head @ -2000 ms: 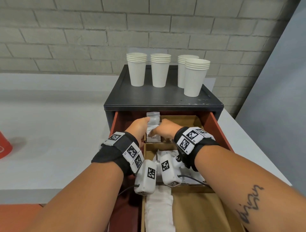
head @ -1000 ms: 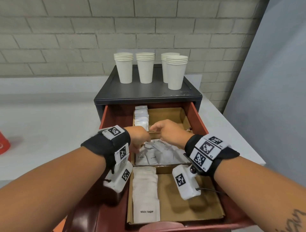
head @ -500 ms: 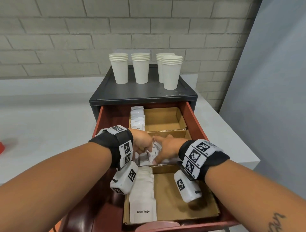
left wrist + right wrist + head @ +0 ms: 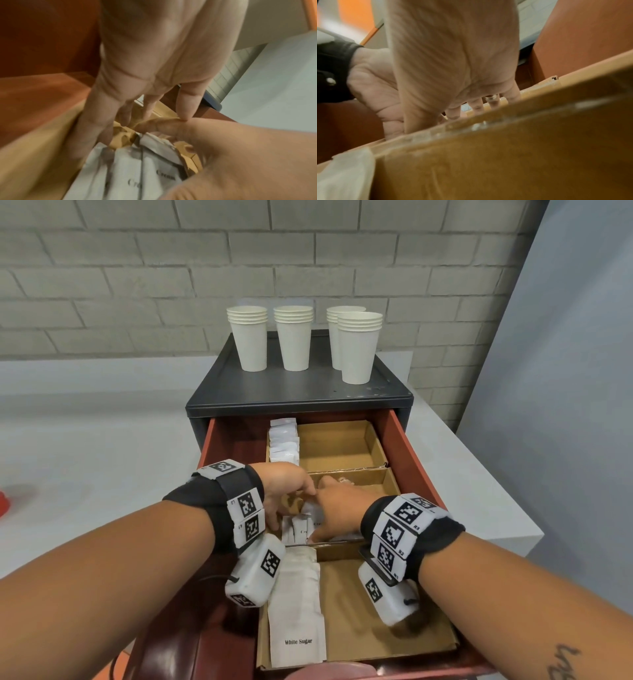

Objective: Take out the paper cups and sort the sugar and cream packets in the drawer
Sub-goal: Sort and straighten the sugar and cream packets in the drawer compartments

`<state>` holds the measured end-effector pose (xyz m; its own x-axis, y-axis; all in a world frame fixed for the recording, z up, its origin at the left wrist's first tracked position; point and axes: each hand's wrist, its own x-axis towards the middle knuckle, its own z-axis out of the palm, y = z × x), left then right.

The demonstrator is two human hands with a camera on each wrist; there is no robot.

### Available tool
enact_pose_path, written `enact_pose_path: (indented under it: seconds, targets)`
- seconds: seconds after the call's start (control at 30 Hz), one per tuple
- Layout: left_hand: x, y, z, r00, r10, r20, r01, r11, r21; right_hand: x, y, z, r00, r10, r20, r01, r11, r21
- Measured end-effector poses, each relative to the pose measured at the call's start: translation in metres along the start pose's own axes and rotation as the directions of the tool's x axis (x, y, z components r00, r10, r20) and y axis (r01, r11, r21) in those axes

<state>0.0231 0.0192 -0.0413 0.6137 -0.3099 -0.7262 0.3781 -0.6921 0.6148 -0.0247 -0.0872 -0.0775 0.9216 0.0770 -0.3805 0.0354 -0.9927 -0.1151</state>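
Note:
Four stacks of white paper cups point(image 4: 294, 340) stand on the dark cabinet top point(image 4: 298, 392). The red drawer point(image 4: 407, 453) is pulled out and holds cardboard compartments. Both hands reach into the middle compartment, over a loose heap of cream packets point(image 4: 301, 529) point(image 4: 137, 169). My left hand point(image 4: 291, 508) point(image 4: 137, 121) points its fingers down onto the heap's left end. My right hand point(image 4: 329, 508) point(image 4: 479, 106) lies flat over the heap with straight fingers, touching the left hand. Neither hand plainly holds a packet. White sugar packets point(image 4: 296, 604) point(image 4: 342, 175) lie in the front compartment.
A row of white packets point(image 4: 283, 440) fills the left of the back compartment, and bare cardboard point(image 4: 339, 446) lies beside it. The cabinet sits on a pale counter point(image 4: 85, 440) against a brick wall. A grey panel point(image 4: 565, 405) stands to the right.
Both hands drew back from the back compartment and dropped into the middle one, onto the cream packets. The head view pulled back and shows the whole drawer.

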Motion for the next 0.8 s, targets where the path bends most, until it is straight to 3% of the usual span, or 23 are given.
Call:
enact_pose_path:
  seconds: [0.33,0.47,0.6,0.67,0.8]
  targets:
    - [-0.001,-0.009,0.004,0.994,0.098,0.055,-0.086,0.98,-0.182,0.017,-0.005,0.009,0.996,-0.067,0.051,0.071,0.993,-0.099]
    - [-0.004,-0.007,-0.004,0.987,0.112,-0.117,-0.129,0.98,-0.151,0.013,-0.004,0.004,0.996,-0.053,0.066,0.059,0.994,-0.091]
    - [-0.005,-0.007,-0.012,0.912,0.14,-0.385,-0.169,0.985,-0.043,0.006,-0.001,-0.002,0.995,-0.068,0.073,0.076,0.991,-0.107]
    - [-0.005,-0.007,-0.014,0.898,0.135,-0.418,-0.134,0.991,0.032,0.003,0.0,-0.006,0.994,-0.1,0.047,0.105,0.986,-0.133]
    - [-0.008,-0.006,-0.008,0.937,0.1,-0.334,-0.046,0.985,0.166,0.001,0.005,-0.012,0.989,-0.124,-0.079,0.119,0.991,-0.067]
